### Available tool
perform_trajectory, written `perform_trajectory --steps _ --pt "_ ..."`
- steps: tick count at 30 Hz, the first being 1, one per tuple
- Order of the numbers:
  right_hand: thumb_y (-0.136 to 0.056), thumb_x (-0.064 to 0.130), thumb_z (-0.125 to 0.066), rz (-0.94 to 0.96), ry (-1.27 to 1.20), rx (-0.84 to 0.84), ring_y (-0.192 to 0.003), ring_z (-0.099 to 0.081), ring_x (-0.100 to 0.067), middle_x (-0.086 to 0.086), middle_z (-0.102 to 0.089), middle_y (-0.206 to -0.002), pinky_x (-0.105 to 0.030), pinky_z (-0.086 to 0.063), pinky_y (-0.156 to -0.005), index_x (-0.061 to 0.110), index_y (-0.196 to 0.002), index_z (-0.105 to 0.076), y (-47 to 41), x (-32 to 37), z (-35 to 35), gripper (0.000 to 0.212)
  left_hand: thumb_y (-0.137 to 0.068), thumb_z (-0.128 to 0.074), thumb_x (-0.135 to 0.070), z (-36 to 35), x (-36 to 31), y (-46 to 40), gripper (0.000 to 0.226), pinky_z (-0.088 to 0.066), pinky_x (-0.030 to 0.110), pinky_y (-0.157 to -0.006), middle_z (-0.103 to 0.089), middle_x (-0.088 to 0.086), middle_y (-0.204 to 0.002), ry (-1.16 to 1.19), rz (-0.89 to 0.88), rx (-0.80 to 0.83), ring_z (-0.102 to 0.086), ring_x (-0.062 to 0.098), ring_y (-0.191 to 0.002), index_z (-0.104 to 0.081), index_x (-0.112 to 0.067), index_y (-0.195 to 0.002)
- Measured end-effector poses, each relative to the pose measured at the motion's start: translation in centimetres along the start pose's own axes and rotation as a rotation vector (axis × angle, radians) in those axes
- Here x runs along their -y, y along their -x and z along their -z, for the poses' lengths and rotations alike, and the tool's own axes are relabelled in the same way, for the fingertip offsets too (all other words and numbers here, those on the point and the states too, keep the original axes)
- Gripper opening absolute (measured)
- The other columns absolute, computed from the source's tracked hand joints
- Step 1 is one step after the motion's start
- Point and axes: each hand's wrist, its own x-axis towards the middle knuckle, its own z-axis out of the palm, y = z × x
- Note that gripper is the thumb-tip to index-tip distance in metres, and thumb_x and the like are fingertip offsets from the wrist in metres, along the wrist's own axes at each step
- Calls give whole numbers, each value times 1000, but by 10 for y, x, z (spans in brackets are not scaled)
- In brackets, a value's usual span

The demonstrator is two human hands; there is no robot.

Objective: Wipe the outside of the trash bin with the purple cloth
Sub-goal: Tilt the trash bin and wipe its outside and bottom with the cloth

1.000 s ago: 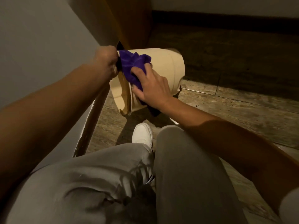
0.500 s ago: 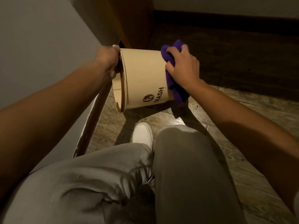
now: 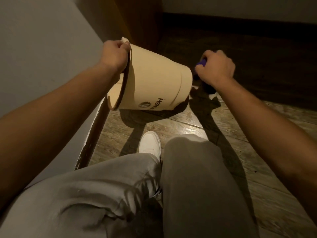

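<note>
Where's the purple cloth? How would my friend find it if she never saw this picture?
Start at the big cream trash bin tipped on its side, held by its rim in the left hand. Look just past the bin's bottom end to the right hand, closed in a fist. The purple cloth peeks out of that fist, the only bright purple thing against the dark floor.

trash bin: cream, tipped sideways | purple cloth: bunched, seemingly at base
</note>
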Motion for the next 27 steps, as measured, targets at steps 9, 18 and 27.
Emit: perform_trajectory --steps 9,18,27 --pt "-89 48 -60 272 101 499 -96 -57 -26 -2 -62 -112 -36 -43 -75 33 -119 -57 38 94 -21 33 -111 -43 -30 -12 -4 13 44 -46 34 -97 -64 13 -139 -409 -401 17 -58 17 -117 -51 -14 -152" --pt "-93 50 -57 240 173 537 -116 -60 -29 -4 -63 -128 -35 -39 -78 33 -140 -49 51 101 -76 51 -110 -47 -25 -46 25 18 39 -62 45 -83 -75 15 -109 -647 -539 76 -73 29 -94 -53 -11 -145" --pt "-91 48 -58 177 162 562 -112 -62 -29 -5 -63 -124 -34 -44 -72 32 -150 -39 51 88 -95 64 -107 -49 -21 -62 42 16 44 -61 50 -78 -74 17 -103 -709 -480 166 -72 34 -87 -42 -9 -149"
